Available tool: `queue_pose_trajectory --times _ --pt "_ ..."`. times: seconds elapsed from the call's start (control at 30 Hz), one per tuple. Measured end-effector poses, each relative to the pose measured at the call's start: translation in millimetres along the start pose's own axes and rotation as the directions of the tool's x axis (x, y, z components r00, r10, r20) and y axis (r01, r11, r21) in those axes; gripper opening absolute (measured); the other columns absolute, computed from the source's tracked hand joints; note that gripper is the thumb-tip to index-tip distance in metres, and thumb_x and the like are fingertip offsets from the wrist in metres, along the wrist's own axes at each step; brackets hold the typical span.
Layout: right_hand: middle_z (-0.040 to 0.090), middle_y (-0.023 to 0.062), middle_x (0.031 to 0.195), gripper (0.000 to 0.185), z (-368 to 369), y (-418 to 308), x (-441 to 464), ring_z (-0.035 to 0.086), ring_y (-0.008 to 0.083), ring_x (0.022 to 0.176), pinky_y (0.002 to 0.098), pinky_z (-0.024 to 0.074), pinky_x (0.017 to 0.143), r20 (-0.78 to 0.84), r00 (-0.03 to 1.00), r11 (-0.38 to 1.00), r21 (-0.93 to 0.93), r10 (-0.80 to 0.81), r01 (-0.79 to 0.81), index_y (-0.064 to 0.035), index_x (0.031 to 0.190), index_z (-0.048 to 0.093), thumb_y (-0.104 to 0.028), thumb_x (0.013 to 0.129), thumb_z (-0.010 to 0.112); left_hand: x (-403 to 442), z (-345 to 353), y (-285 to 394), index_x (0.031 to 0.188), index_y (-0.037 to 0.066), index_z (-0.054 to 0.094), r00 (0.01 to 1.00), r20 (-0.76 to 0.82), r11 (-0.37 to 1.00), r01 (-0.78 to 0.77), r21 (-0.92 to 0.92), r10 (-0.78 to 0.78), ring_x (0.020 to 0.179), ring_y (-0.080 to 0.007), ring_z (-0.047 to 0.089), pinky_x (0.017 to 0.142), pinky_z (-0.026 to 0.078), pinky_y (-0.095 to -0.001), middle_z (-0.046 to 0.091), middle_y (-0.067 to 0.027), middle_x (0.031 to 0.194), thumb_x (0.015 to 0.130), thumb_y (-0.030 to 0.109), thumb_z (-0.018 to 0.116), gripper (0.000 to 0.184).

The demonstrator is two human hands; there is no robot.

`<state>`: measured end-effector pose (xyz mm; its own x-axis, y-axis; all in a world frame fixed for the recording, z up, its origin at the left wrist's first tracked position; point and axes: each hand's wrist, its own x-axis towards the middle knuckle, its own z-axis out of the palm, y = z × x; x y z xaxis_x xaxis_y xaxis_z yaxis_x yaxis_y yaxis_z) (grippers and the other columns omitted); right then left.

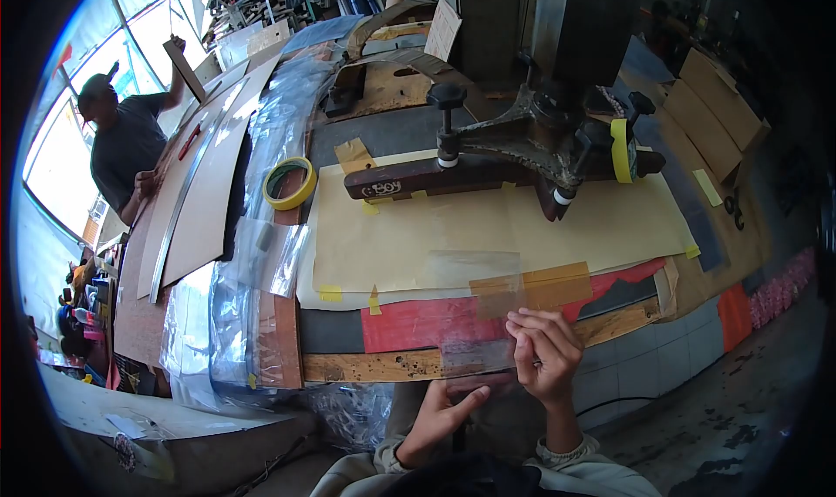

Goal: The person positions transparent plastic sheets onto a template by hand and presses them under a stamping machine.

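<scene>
A clear plastic sheet (479, 355) hangs in front of me, over the near edge of the work table. Its right edge is pinched by my right hand (547, 353), thumb against fingertips. Lower down, my left hand (442, 420) grips the sheet's bottom edge between thumb and fingers. Through the sheet show a red strip (405, 323) and a brown tape strip (557, 285). Beyond lies a cream paper sheet (392, 244), fixed with small yellow tape pieces. A dark bar (409, 180) with a metal clamp frame (522, 140) rests across it.
A yellow tape roll (289, 183) lies left of the paper; another yellow roll (622, 151) hangs on the bar's right end. Plastic wrapping (231, 323) covers the table's left part. At far left a person (131, 131) holds a board. Scissors (736, 209) lie at right.
</scene>
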<state>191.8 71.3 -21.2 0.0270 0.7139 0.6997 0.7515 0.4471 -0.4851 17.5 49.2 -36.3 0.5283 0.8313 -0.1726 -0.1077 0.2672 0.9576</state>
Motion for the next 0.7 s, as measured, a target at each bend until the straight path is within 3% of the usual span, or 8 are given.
queue_pose_trajectory --times 0.2,0.4,0.5,0.6,0.7 --pt "0.067 0.0076 0.085 0.011 0 0 -1 0.064 0.0234 0.081 0.0322 0.0525 0.07 0.005 1.0 1.0 0.002 0.003 -0.003 0.0003 0.078 0.067 -0.004 0.077 0.057 -1 1 0 0.111 -0.003 0.063 0.998 -0.025 0.998 0.054 -0.031 -0.055 0.103 -0.0142 0.056 0.092 0.041 -0.0275 0.064 -0.009 0.108 0.089 0.009 0.057 0.026" --pt "0.068 0.0092 0.086 0.014 -2 -3 0 0.064 0.0251 0.083 0.0337 0.0515 0.074 0.021 0.999 0.999 0.026 0.031 -0.032 0.0009 0.08 0.068 -0.004 0.08 0.055 -2 4 3 0.111 -0.003 0.062 0.999 -0.03 0.999 -0.038 0.006 0.038 0.1 -0.0126 0.056 0.091 0.041 -0.0276 0.065 -0.0093 0.105 0.093 0.014 0.052 0.027" --pt "0.068 0.0092 0.089 0.013 -4 -2 0 0.064 0.0253 0.085 0.0341 0.0516 0.076 0.018 0.999 0.998 0.05 0.038 -0.039 0.0004 0.084 0.068 -0.005 0.08 0.056 -1 6 3 0.111 -0.011 0.059 0.996 -0.036 0.975 0.074 -0.208 -0.084 0.101 -0.017 0.058 0.093 0.041 -0.0285 0.064 -0.0146 0.108 0.096 0.019 0.047 0.036" --pt "0.067 0.0101 0.091 0.014 -6 -1 0 0.064 0.0266 0.087 0.0352 0.0511 0.078 0.014 0.998 0.995 0.084 0.061 -0.062 0.0 0.087 0.067 -0.007 0.082 0.056 -2 1 -8 0.112 -0.013 0.057 0.991 -0.037 0.989 0.128 -0.072 -0.131 0.1 -0.0177 0.059 0.092 0.043 -0.0282 0.063 -0.0165 0.108 0.099 0.025 0.041 0.043" --pt "0.067 0.0106 0.093 0.016 -9 -1 0 0.063 0.0272 0.089 0.0356 0.0506 0.079 0.037 0.996 0.989 0.119 0.081 -0.085 -0.0006 0.089 0.067 -0.01 0.085 0.055 -3 2 -9 0.11 -0.013 0.058 0.992 -0.03 0.985 0.117 -0.126 -0.122 0.099 -0.0184 0.06 0.091 0.044 -0.0278 0.063 -0.0175 0.108 0.099 0.026 0.04 0.045"
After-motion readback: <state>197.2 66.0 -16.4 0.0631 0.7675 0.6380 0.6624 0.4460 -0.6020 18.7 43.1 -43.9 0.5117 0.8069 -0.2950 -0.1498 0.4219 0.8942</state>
